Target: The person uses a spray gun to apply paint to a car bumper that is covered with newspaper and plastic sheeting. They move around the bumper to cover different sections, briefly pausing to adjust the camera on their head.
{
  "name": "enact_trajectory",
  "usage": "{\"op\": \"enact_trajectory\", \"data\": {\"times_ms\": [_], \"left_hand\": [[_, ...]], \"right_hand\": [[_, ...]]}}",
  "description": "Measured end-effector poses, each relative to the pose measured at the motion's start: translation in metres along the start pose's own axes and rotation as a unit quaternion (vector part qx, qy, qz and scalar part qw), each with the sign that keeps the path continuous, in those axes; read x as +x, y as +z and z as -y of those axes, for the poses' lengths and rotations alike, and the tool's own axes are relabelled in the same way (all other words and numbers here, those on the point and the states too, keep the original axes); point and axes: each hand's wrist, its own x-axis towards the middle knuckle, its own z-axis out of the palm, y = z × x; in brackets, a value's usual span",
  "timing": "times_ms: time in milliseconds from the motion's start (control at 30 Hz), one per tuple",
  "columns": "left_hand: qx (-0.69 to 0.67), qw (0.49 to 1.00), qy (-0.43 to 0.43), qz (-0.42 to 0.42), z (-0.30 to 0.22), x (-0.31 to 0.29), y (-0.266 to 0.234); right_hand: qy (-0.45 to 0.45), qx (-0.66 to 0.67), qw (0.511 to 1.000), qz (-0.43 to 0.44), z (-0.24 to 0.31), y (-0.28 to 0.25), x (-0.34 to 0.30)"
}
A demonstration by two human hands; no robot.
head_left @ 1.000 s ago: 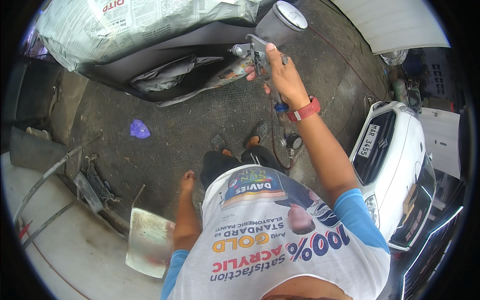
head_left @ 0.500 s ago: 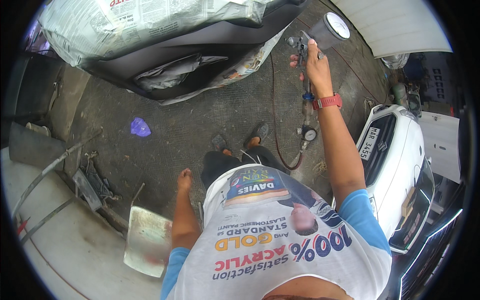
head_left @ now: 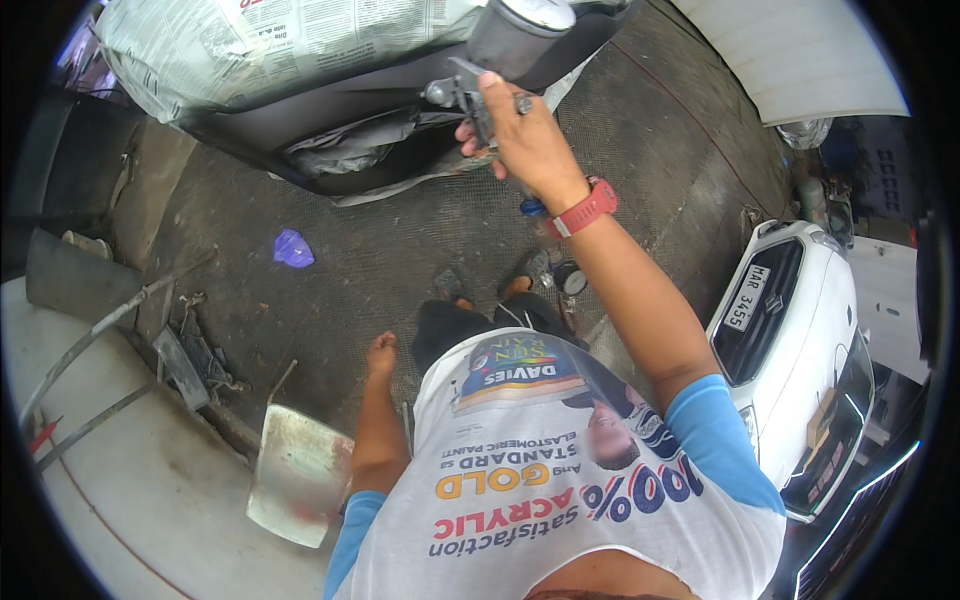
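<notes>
My right hand [head_left: 528, 135] is wrapped round a paint spray gun [head_left: 468, 98] with a grey cup [head_left: 512, 45] on top. The gun's nozzle points left, over the dark grey bumper [head_left: 240, 128] of a car. Newspaper masking [head_left: 340, 40] covers the bodywork above that bumper, and crumpled paper fills its lower opening. Below the gun's handle, partly behind my forearm, hangs a round pressure gauge [head_left: 571, 279]. My left hand [head_left: 382, 353] hangs low at my side with its fingers curled in, and nothing shows in it.
A white car [head_left: 790, 330] stands at the right. On the floor lies a crumpled purple piece [head_left: 293, 248]. Metal bars [head_left: 110, 315] and a stained pale panel [head_left: 298, 475] are at the left. A thin red hose [head_left: 700, 125] crosses the floor at the upper right.
My right hand has swung left and a little lower with the spray gun, from over the floor to in front of the bumper. My left hand stays almost in place.
</notes>
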Motion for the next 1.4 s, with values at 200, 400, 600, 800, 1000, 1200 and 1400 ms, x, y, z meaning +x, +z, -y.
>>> {"op": "enact_trajectory", "data": {"times_ms": [200, 400, 600, 800, 1000, 1200, 1400], "left_hand": [[-0.001, 1.0, -0.012, -0.012, 0.022, 0.007, 0.004], [-0.044, 0.998, 0.012, -0.036, 0.036, 0.018, 0.004], [-0.013, 1.0, 0.001, -0.012, 0.047, 0.024, -0.002], [0.088, 0.996, -0.004, 0.02, 0.022, 0.005, -0.003], [0.161, 0.98, 0.03, 0.112, -0.023, -0.029, 0.014], [0.173, 0.979, 0.046, 0.096, -0.021, -0.045, 0.042], [0.222, 0.97, -0.009, 0.1, 0.034, -0.063, 0.065]], "right_hand": [[-0.017, 0.079, 0.991, 0.106, 0.007, 0.034, 0.007], [-0.017, 0.013, 0.999, 0.048, -0.004, 0.01, 0.009], [0.012, -0.093, 0.988, -0.119, -0.061, -0.076, -0.058], [0.05, -0.087, 0.983, -0.155, -0.143, -0.123, -0.169], [0.02, -0.053, 0.987, -0.151, -0.216, -0.123, -0.239], [0.047, -0.058, 0.993, -0.087, -0.259, -0.151, -0.275], [0.012, -0.099, 0.994, -0.038, -0.286, -0.187, -0.302]]}}
